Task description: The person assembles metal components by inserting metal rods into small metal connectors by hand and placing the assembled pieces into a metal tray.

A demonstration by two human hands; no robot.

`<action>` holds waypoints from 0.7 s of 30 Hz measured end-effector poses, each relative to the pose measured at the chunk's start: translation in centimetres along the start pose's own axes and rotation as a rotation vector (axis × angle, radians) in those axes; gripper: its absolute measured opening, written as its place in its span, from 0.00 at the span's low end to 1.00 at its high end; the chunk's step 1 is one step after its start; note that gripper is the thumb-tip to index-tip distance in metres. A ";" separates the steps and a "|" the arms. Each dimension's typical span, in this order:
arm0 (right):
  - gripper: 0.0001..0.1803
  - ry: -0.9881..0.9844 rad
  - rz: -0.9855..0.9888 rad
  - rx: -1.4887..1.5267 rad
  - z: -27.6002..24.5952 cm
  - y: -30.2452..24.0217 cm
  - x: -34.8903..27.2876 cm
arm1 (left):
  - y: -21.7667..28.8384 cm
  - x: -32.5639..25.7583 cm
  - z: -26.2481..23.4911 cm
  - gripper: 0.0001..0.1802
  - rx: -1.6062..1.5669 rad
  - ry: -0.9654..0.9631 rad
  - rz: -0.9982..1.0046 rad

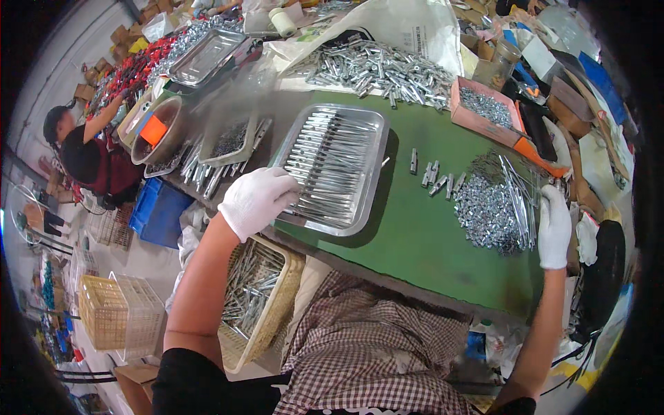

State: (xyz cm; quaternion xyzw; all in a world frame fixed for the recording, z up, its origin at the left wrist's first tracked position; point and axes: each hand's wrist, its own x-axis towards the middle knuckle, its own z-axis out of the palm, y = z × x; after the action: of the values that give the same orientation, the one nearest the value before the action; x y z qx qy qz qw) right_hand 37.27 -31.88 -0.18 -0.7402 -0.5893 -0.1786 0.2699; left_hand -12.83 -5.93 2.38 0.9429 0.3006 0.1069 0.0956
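Note:
My left hand (257,202), in a white glove, is at the left edge of a shiny metal tray (377,149). Its fingers are curled in at the near end of a row of metal rods (339,162) laid side by side in the tray; what they hold is hidden. At the right, my right hand (555,228), also gloved, has its fingers bent together beside a bundle of long thin metal pins (519,200); its fingertips hide any small part in them. Left of those pins lies a heap of small metal nuts (484,214). Several short metal sleeves (434,176) lie between heap and tray.
A large pile of metal sleeves (380,69) covers the table's far side. An orange-pink box (484,111) holds small parts. Tubs stand left of the tray, one a brown bowl (169,114). Below is a yellow basket (290,283) of rods. Another person (97,152) works far left.

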 end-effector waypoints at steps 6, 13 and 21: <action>0.09 -0.010 0.134 0.185 -1.7 -7.4 -4.6 | 1.5 0.1 1.1 0.07 0.183 0.078 -0.152; 0.09 -0.022 0.313 0.337 -3.3 -10.8 -11.1 | 0.5 2.4 -1.5 0.10 0.068 0.250 -0.095; 0.12 0.062 0.276 0.026 0.5 -11.8 -13.9 | 13.2 12.8 5.1 0.10 0.565 0.161 0.360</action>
State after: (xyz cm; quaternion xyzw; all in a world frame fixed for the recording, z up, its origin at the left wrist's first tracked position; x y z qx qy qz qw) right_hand 22.47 -40.51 -6.43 -0.8050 -0.4754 -0.1550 0.3194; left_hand 5.86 -9.58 2.60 0.9586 0.1535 0.1087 -0.2138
